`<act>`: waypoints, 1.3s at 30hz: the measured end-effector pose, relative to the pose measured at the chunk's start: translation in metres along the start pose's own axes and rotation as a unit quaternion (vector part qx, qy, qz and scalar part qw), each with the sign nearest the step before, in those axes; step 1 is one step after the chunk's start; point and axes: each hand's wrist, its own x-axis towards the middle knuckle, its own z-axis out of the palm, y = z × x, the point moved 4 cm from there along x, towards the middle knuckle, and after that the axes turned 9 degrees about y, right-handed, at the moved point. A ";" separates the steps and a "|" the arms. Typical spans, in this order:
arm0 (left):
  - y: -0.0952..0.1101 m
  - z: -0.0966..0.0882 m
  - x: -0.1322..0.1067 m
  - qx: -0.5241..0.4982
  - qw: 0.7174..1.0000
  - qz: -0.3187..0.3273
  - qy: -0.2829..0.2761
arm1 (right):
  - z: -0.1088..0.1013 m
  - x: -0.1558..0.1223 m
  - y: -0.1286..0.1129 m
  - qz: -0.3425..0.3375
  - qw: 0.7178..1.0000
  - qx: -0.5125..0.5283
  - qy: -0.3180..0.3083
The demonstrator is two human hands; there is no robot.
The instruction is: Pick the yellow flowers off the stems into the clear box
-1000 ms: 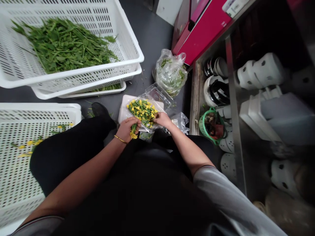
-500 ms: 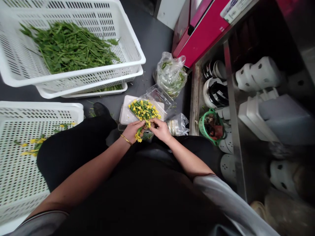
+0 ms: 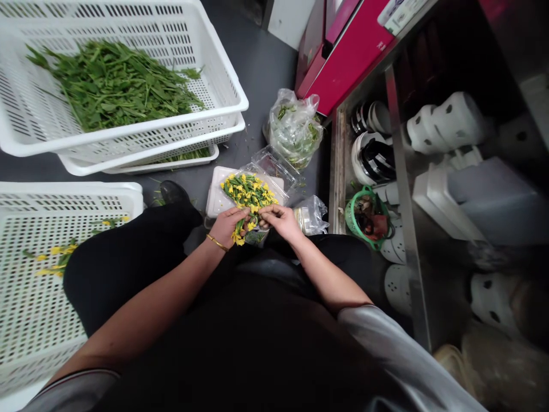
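Observation:
My left hand is closed round a small bunch of yellow flowers with green stems, held just above my lap. My right hand pinches at the top of that same bunch, its fingertips meeting the left hand's. Right beyond both hands a clear plastic container holds a heap of yellow flowers, resting on a white box on the floor.
A white crate with green leaves sits stacked at the upper left. Another white crate with a few flower stems lies at my left. A plastic bag of greens, a green basket and a steel shelf with white crockery stand at the right.
My right hand came back from the heap of flowers in the container and joined my left hand at the bunch. The left hand has stayed closed on the bunch.

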 end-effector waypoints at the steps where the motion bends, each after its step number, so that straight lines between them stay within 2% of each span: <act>1: -0.001 0.000 0.000 0.003 1.000 -0.007 -0.004 | 0.000 0.001 0.001 0.022 0.999 0.025 -0.004; 5: -0.003 0.002 0.001 0.009 1.000 0.000 -0.020 | 0.002 0.000 0.002 0.069 0.996 0.054 -0.028; 7: -0.002 0.002 0.002 0.023 0.999 0.029 -0.016 | 0.004 -0.001 0.000 0.040 0.999 -0.007 -0.029; 9: -0.001 0.002 0.002 0.046 0.997 0.059 -0.012 | 0.006 -0.002 -0.004 -0.024 0.994 -0.102 -0.013; 13: -0.003 0.003 0.003 0.077 0.994 0.082 -0.014 | 0.008 -0.009 -0.016 -0.156 0.946 -0.282 0.032; 15: -0.005 0.002 0.004 0.071 0.994 0.078 -0.011 | 0.010 -0.014 -0.021 -0.200 0.915 -0.349 0.027; 18: -0.007 0.003 0.004 0.058 0.996 0.063 -0.001 | 0.013 -0.022 -0.024 -0.238 0.874 -0.423 0.000; 21: -0.008 0.004 0.004 0.056 0.997 0.057 0.004 | 0.014 -0.028 -0.025 -0.241 0.859 -0.453 -0.005; 26: -0.010 0.006 0.000 0.071 0.997 0.029 -0.013 | 0.013 -0.026 -0.026 -0.226 0.877 -0.424 0.009; 30: -0.011 0.008 -0.004 0.051 0.996 -0.027 -0.072 | 0.005 -0.018 -0.027 -0.195 0.924 -0.327 0.031; 32: -0.010 0.010 -0.006 0.052 0.992 -0.034 -0.109 | 0.000 -0.016 -0.028 -0.171 0.942 -0.284 0.047; 36: -0.006 0.011 -0.008 0.107 0.984 0.024 -0.143 | -0.003 -0.018 -0.028 -0.137 0.963 -0.230 0.042; 39: -0.001 0.010 -0.011 0.189 0.967 0.087 -0.146 | -0.003 -0.017 -0.018 -0.030 0.991 -0.131 -0.012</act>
